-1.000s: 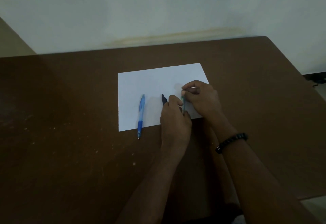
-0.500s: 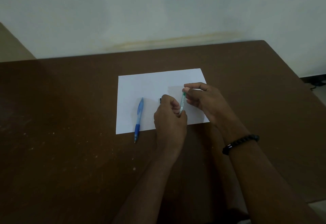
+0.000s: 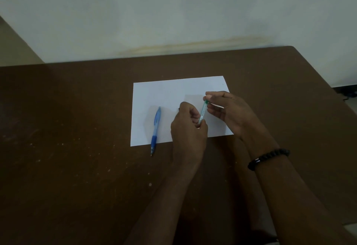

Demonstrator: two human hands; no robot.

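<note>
A white sheet of paper (image 3: 170, 94) lies on the brown table (image 3: 77, 167). A slim green-and-white pen (image 3: 203, 111) is held between both hands just above the sheet. My right hand (image 3: 229, 113) pinches its upper end and my left hand (image 3: 188, 129) pinches its lower end with curled fingers. A blue pen (image 3: 156, 129) lies on the sheet's left part, its tip reaching over the near edge onto the table. A black pen's tip (image 3: 179, 109) barely shows behind my left hand.
A pale wall (image 3: 173, 13) rises behind the table's far edge. The table's right corner (image 3: 293, 48) is rounded. A black bead bracelet (image 3: 268, 158) sits on my right wrist.
Both hands lifted the green pen off the sheet and tilted it more upright. My left hand shifted over the black pen, hiding most of it. The blue pen stayed put.
</note>
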